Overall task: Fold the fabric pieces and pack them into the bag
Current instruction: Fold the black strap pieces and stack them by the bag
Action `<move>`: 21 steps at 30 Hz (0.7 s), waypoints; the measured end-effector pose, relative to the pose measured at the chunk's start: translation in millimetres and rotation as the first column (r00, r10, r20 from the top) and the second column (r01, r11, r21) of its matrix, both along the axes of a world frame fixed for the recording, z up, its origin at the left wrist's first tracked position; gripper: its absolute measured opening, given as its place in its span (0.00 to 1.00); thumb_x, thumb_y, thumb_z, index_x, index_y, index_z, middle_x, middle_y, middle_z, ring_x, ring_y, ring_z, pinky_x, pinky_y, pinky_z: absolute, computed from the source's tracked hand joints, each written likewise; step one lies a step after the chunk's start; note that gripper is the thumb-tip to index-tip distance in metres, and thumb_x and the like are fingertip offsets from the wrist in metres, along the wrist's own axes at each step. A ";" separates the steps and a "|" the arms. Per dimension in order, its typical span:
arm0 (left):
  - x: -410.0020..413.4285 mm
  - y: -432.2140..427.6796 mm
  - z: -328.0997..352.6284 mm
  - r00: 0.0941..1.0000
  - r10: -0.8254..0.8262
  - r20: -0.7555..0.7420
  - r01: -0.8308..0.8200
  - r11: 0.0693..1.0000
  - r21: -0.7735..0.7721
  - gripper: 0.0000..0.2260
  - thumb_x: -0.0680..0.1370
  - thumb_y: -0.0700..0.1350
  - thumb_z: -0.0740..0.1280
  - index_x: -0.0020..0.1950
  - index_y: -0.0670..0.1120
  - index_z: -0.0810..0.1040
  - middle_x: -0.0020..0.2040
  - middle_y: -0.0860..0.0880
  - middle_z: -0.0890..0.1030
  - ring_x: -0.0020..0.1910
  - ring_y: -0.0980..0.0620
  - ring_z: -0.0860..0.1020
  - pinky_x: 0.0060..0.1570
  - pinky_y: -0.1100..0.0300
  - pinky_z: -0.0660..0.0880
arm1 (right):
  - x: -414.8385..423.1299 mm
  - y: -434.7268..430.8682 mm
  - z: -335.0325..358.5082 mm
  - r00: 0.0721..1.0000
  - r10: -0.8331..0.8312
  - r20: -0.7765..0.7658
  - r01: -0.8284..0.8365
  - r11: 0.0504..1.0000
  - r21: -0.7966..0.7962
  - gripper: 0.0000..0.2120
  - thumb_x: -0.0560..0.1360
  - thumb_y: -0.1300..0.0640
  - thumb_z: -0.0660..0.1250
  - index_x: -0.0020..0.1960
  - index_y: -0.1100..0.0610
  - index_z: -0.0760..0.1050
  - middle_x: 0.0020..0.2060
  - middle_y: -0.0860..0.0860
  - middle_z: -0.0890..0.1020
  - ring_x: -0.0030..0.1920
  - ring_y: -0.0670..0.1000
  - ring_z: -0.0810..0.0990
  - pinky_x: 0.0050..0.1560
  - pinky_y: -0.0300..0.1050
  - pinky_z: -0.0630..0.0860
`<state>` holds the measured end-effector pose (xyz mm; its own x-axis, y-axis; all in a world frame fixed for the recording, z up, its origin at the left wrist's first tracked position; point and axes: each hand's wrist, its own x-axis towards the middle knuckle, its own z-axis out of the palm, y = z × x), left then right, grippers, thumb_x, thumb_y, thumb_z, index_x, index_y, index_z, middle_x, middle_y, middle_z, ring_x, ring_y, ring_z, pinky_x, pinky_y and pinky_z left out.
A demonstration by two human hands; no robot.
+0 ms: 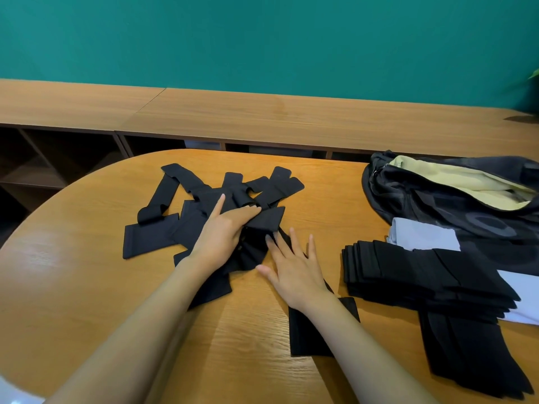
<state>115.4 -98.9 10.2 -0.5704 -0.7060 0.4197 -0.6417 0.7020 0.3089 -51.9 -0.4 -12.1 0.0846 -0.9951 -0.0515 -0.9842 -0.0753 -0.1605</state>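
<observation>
Several loose black fabric strips point(163, 205) lie in a jumbled heap at the middle of the wooden table point(73, 275). My left hand point(224, 228) lies on the heap and grips the end of one black strip point(267, 218). Just to its right, my right hand point(294, 266) rests flat with spread fingers on another strip. A stack of folded black pieces point(408, 275) sits to the right. The dark bag point(455, 196) with a pale yellow lining lies open at the far right.
A pale grey-blue cloth point(423, 237) lies between the bag and the folded stack. More black pieces point(472, 354) spread toward the front right edge. A long wooden shelf unit point(262, 118) runs behind the table under a teal wall.
</observation>
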 end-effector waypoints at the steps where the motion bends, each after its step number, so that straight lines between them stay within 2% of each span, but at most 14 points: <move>1: 5.1 0.5 -2.2 0.997 -0.058 0.059 0.060 0.998 -0.030 0.28 0.72 0.25 0.65 0.70 0.45 0.74 0.65 0.47 0.79 0.66 0.49 0.76 0.76 0.57 0.37 | -0.9 0.1 -4.1 1.000 -0.003 -0.013 0.004 1.000 0.024 0.54 0.62 0.28 0.15 0.80 0.50 0.44 0.80 0.48 0.47 0.78 0.56 0.35 0.74 0.65 0.35; 3: 13.9 2.7 -4.7 0.966 -0.160 0.202 0.177 0.982 -0.070 0.32 0.68 0.23 0.68 0.69 0.43 0.75 0.66 0.45 0.78 0.66 0.48 0.75 0.76 0.54 0.37 | -1.6 0.4 -6.9 0.999 -0.034 -0.005 0.034 0.998 0.049 0.56 0.61 0.29 0.14 0.80 0.51 0.45 0.80 0.48 0.48 0.77 0.57 0.33 0.74 0.65 0.33; 5: 20.7 5.3 -2.9 0.941 -0.192 0.278 0.221 0.973 -0.074 0.33 0.66 0.23 0.69 0.69 0.43 0.75 0.66 0.45 0.78 0.67 0.49 0.75 0.76 0.52 0.38 | 0.9 2.3 -4.5 0.998 -0.062 0.001 0.062 0.996 0.066 0.50 0.66 0.30 0.18 0.80 0.51 0.44 0.80 0.48 0.45 0.77 0.57 0.32 0.73 0.65 0.32; 7: 26.3 6.0 -0.4 0.918 -0.203 0.342 0.247 0.965 -0.090 0.32 0.64 0.23 0.71 0.66 0.43 0.78 0.64 0.45 0.79 0.65 0.49 0.76 0.76 0.52 0.40 | 1.8 3.4 -1.2 0.994 -0.108 0.007 0.107 0.991 0.083 0.38 0.75 0.34 0.28 0.80 0.51 0.42 0.79 0.48 0.42 0.77 0.57 0.32 0.74 0.65 0.33; 9: 35.7 4.6 -0.9 0.893 -0.204 0.400 0.273 0.954 -0.121 0.30 0.61 0.23 0.74 0.61 0.41 0.81 0.60 0.44 0.82 0.62 0.46 0.78 0.75 0.53 0.41 | -2.9 3.7 1.8 0.985 -0.174 0.012 0.172 0.980 0.097 0.32 0.81 0.38 0.38 0.80 0.52 0.41 0.79 0.49 0.40 0.77 0.57 0.32 0.74 0.64 0.34; 14: 62.9 18.1 -1.1 0.903 -0.084 0.421 0.146 0.982 -0.116 0.34 0.55 0.22 0.76 0.59 0.41 0.82 0.57 0.45 0.83 0.59 0.44 0.80 0.75 0.62 0.39 | -21.9 -1.5 1.5 0.960 -0.276 -0.040 0.279 0.954 0.108 0.30 0.83 0.42 0.41 0.80 0.55 0.39 0.79 0.51 0.40 0.77 0.58 0.33 0.74 0.64 0.35; 15: 65.3 21.1 -3.2 0.916 -0.062 0.397 0.109 0.989 -0.096 0.33 0.57 0.22 0.75 0.60 0.41 0.81 0.58 0.44 0.83 0.60 0.45 0.80 0.74 0.63 0.38 | -23.2 -2.7 0.8 0.960 -0.277 -0.039 0.280 0.954 0.109 0.30 0.83 0.42 0.41 0.80 0.55 0.39 0.79 0.51 0.40 0.77 0.58 0.33 0.75 0.64 0.35; 17: 66.6 23.9 -7.5 0.948 -0.052 0.314 0.051 0.999 0.014 0.30 0.68 0.25 0.70 0.67 0.43 0.76 0.63 0.46 0.80 0.66 0.50 0.75 0.75 0.63 0.37 | -23.0 -3.4 2.7 0.965 -0.261 -0.015 0.261 0.958 0.116 0.30 0.84 0.43 0.41 0.80 0.55 0.39 0.79 0.51 0.41 0.77 0.57 0.34 0.75 0.64 0.35; 19: 64.8 26.9 -10.5 0.973 -0.024 0.231 0.001 0.995 0.098 0.24 0.78 0.35 0.62 0.74 0.46 0.68 0.71 0.51 0.73 0.73 0.57 0.66 0.74 0.63 0.33 | -21.9 0.1 8.8 0.973 -0.229 0.014 0.226 0.969 0.098 0.30 0.84 0.42 0.42 0.80 0.55 0.40 0.80 0.51 0.42 0.78 0.56 0.34 0.75 0.62 0.34; 21: 60.0 33.6 -9.7 0.972 -0.007 0.237 -0.034 0.985 0.171 0.24 0.80 0.47 0.52 0.78 0.50 0.61 0.75 0.54 0.66 0.76 0.60 0.58 0.74 0.61 0.32 | -20.4 10.1 17.2 0.983 -0.182 0.036 0.181 0.982 0.050 0.30 0.83 0.41 0.42 0.80 0.54 0.41 0.80 0.50 0.44 0.78 0.54 0.35 0.75 0.58 0.34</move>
<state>175.4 -65.2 0.5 -0.6284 -0.7641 0.1459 -0.7198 0.6423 0.2634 -72.3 9.7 5.1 -0.0943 -0.9907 -0.0978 -0.9735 0.1124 -0.1994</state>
